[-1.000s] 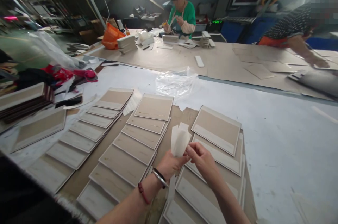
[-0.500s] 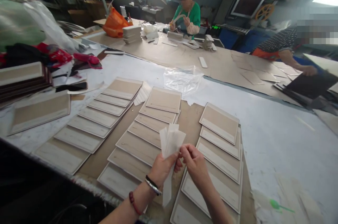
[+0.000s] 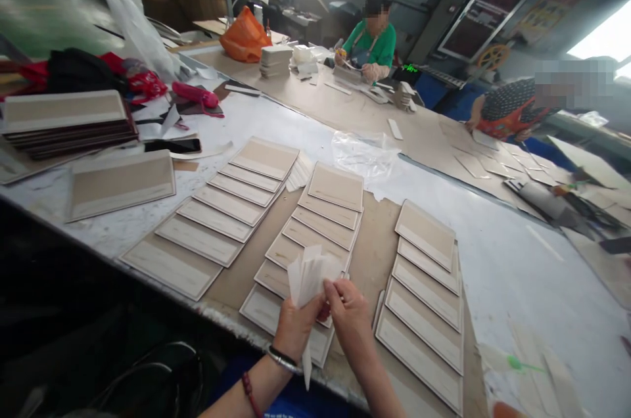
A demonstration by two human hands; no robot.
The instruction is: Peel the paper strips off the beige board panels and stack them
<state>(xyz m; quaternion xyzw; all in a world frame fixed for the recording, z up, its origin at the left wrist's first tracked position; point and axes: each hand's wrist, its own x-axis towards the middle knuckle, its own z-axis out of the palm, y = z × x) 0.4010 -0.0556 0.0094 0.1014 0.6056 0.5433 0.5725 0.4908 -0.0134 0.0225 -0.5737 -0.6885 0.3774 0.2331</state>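
Observation:
A fanned bundle of white paper strips (image 3: 309, 273) is gripped in my left hand (image 3: 297, 323), with one long end hanging below the palm. My right hand (image 3: 349, 309) pinches the bundle's right edge, thumb and forefinger together beside the left fingers. Both hands are over the near end of the middle row of overlapping beige panels (image 3: 323, 227), which have pale lower bands. Another such row (image 3: 211, 208) lies to the left, and a third row (image 3: 426, 306) lies to the right.
Stacked panels (image 3: 64, 112) and a loose panel (image 3: 123, 183) lie at the left. A clear plastic sheet (image 3: 365, 154) rests beyond the rows. Across the table sits a person in green (image 3: 382, 43); another person (image 3: 507, 106) leans in at right. An orange bag (image 3: 245, 37) stands at the back.
My view has swung left, so the scene sits further right. My hands still hold the strips, which are fanned differently. The person at right has drawn back from the dark sheets.

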